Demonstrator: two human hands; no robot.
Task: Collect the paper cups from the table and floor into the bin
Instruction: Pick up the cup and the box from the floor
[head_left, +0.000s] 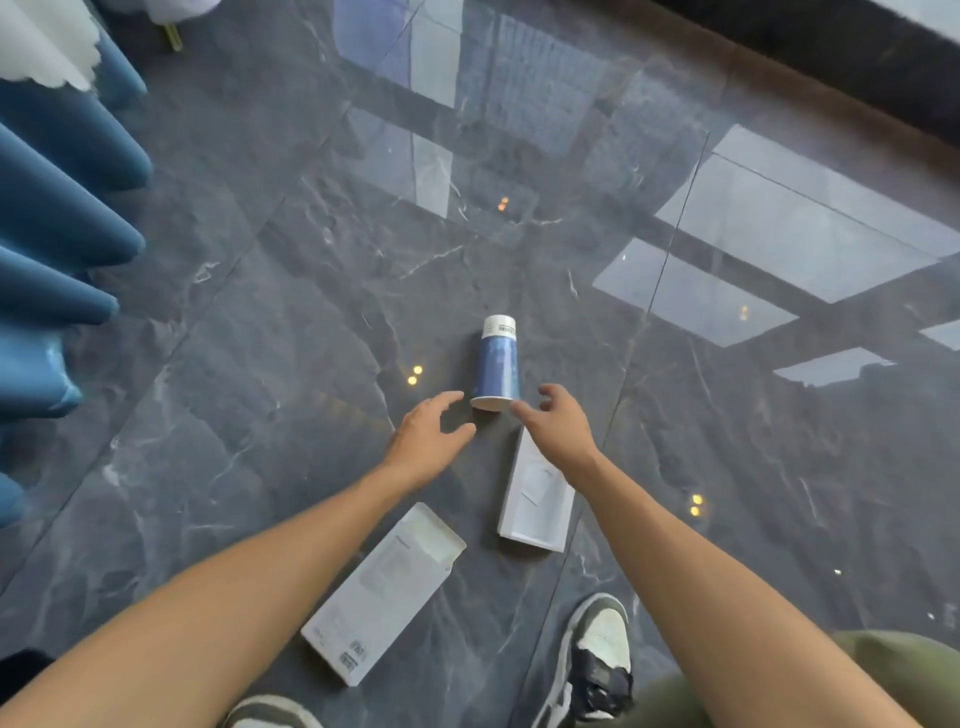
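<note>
Both bare arms reach down; left hand (426, 436) and right hand (558, 421), fingers loose, flank the tipped paper cup (497, 366) to scoop it.

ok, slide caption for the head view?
Both open hands, left and right, close on a blue-and-white paper cup lying on the glossy grey marble floor.

I see a glossy dark marble floor (234, 415); on it lies a blue paper cup (497, 369). Two flat white cartons (384, 592) lie nearby; one sneaker (597, 660) stands there.
</note>
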